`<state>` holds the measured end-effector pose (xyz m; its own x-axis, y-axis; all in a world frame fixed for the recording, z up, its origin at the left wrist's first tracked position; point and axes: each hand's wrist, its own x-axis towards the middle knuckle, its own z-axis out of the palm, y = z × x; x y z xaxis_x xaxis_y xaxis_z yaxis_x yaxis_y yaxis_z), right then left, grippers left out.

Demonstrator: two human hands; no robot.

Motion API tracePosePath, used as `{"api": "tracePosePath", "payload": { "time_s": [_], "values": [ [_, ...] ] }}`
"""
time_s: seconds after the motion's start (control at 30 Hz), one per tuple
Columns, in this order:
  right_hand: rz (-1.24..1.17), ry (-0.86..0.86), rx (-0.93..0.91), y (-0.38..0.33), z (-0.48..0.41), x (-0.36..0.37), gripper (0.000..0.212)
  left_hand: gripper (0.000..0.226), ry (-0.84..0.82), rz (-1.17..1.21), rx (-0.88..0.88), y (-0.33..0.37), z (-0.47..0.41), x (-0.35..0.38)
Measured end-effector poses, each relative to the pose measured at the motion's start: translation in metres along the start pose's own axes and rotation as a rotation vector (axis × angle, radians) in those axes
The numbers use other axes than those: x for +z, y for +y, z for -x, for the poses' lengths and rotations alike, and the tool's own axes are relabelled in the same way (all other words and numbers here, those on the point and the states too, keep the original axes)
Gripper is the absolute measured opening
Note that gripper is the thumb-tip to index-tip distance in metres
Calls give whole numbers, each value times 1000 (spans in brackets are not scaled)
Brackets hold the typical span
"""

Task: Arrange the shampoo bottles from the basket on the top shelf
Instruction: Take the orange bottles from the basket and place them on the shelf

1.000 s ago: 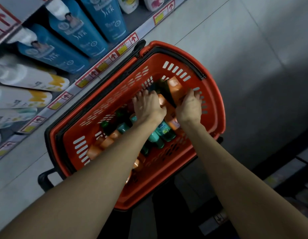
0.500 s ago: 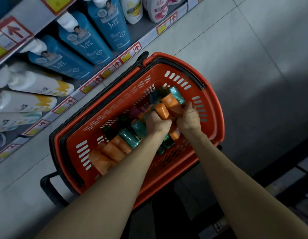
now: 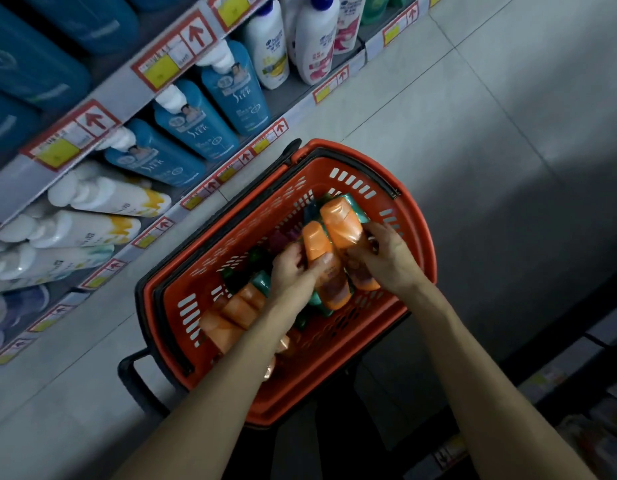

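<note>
The left hand curls round one orange plastic shampoo bottle. The right hand grips a second orange bottle touching the first, both over the far right corner of the red slotted plastic basket. More orange and teal bottles lie toward its near left end. Blue pump bottles stand on the shelf beside it.

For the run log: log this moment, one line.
pick; left hand grips left orange bottle; right hand grips right orange bottle; over basket
</note>
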<state>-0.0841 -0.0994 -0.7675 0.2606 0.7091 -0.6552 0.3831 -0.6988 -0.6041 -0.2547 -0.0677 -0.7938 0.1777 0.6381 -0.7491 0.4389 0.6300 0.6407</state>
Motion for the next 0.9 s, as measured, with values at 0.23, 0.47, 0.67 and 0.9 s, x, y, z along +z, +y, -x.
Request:
{"api": "tracePosePath", "payload": {
  "time_s": [0.23, 0.47, 0.67, 0.9],
  "values": [
    [-407, -174, -53, -56, 68, -36, 36, 32, -89, -16, 31, 65, 61, -60],
    [-622, -142, -135, -130, 123, -58, 28, 29, -124, 42, 226, 146, 128, -108],
    [-701, -66, -249, -212, 170, -90, 31, 31, -59, 127, 355, 227, 181, -145],
    [-787, -14, -365, -308, 234, -141, 31, 31, 8, 213, 538, 321, 265, -185]
  ]
}}
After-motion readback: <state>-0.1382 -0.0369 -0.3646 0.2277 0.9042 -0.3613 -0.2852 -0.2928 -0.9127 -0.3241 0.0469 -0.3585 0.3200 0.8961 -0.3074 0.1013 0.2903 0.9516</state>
